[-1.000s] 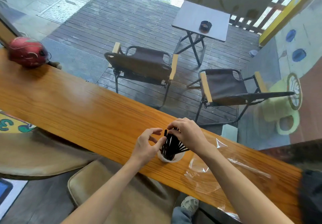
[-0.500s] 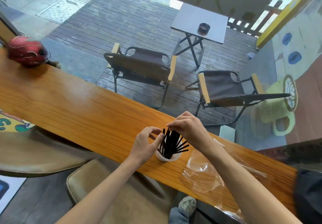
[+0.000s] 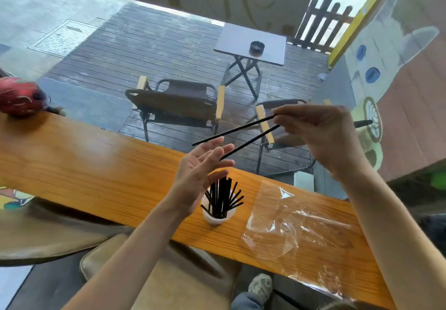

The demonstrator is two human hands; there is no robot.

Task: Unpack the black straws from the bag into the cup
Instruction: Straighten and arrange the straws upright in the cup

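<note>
Between the pinched fingertips of the right hand (image 3: 323, 136), two black straws (image 3: 237, 132) angle down toward the left hand (image 3: 198, 177), whose fingers are spread apart, palm up, one straw tip touching them. Just below those open fingers, a white cup (image 3: 218, 215) on the wooden counter (image 3: 84, 165) holds the remaining black straws (image 3: 223, 195), fanned out. Beside the cup, beneath the right forearm, lies the clear plastic bag (image 3: 301, 232).
</note>
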